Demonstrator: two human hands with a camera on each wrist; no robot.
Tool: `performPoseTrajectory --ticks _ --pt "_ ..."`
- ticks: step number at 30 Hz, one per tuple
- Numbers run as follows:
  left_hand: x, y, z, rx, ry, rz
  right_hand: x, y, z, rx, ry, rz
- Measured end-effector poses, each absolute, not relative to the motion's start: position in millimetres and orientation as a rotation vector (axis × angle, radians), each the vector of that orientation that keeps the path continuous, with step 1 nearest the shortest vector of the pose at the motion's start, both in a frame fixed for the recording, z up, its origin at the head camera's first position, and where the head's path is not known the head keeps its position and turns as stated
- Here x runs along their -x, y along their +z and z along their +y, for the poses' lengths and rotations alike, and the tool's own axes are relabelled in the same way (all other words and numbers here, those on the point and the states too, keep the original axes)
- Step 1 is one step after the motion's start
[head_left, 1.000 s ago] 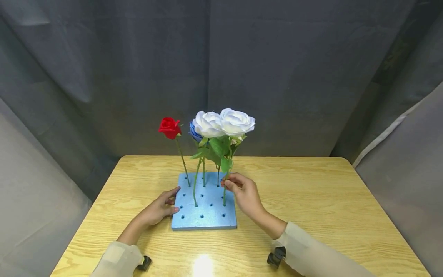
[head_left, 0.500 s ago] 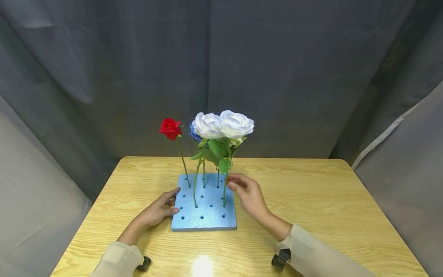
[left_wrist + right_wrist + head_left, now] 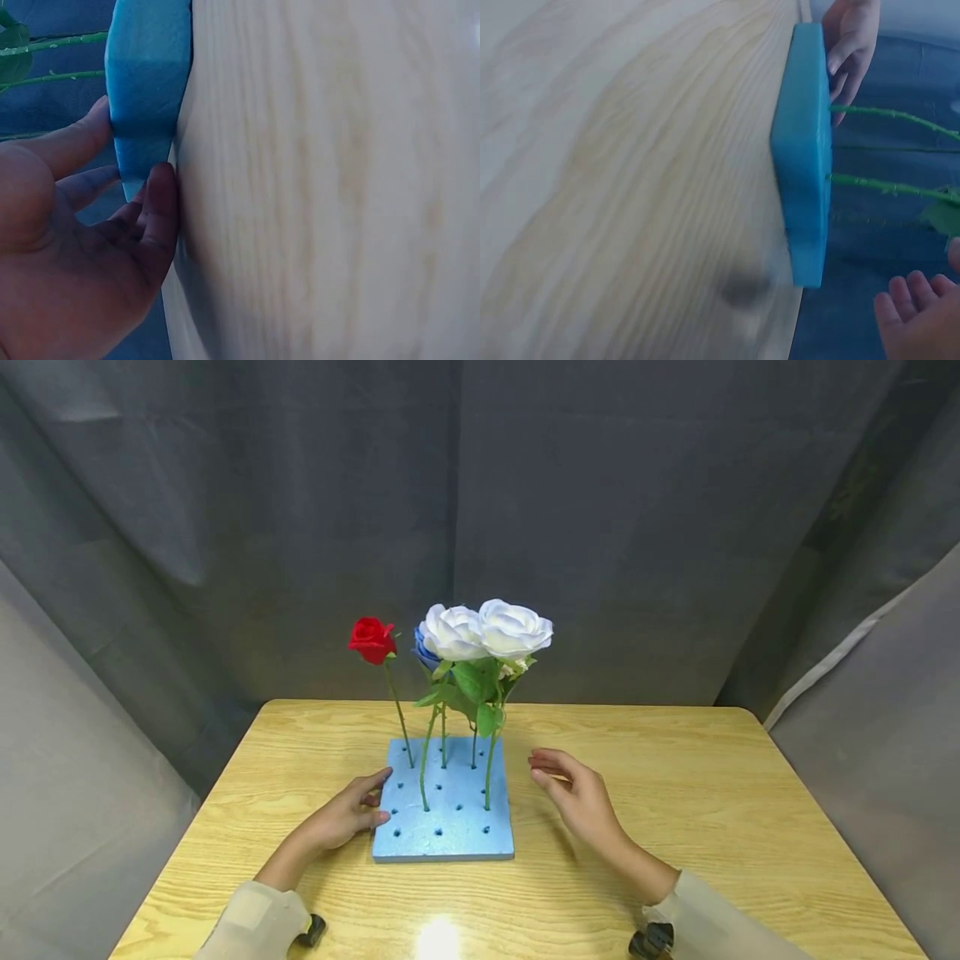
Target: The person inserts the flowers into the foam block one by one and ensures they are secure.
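A light blue foam board (image 3: 452,847) with rows of holes lies on the table. My left hand (image 3: 341,814) rests against its left edge, thumb and forefinger spread along that side; in the left wrist view the fingertips touch the foam (image 3: 150,82). To the right of the board, my right hand (image 3: 573,793) is held apart from it, fingers loosely bent around nothing. A white rose (image 3: 513,628) stands upright in the board on the side nearest that hand. Beside it are another white rose (image 3: 452,633), a partly hidden blue rose (image 3: 424,652) and a red rose (image 3: 372,640).
Small pale blossoms (image 3: 517,668) show behind the right white rose, with their dark stem in the board. The wooden table (image 3: 675,793) extends to both sides. Grey curtains (image 3: 600,527) hang behind it and at the sides.
My right hand has let go of the right white rose's stem and moved right, off the board. The rose stays standing. My left hand has kept its place at the board's edge.
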State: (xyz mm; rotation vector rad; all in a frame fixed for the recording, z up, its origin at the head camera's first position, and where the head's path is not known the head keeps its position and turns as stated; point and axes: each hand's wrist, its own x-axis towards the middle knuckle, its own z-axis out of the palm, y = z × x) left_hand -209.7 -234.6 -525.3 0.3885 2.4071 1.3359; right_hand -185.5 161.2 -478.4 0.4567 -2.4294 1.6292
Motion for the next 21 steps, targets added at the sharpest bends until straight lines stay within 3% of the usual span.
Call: performPoseTrajectory --ticks 21 --pt "204 -504 -242 -0.467 0.938 2.737 170 -486 239 -0.376 1.015 -2.759"
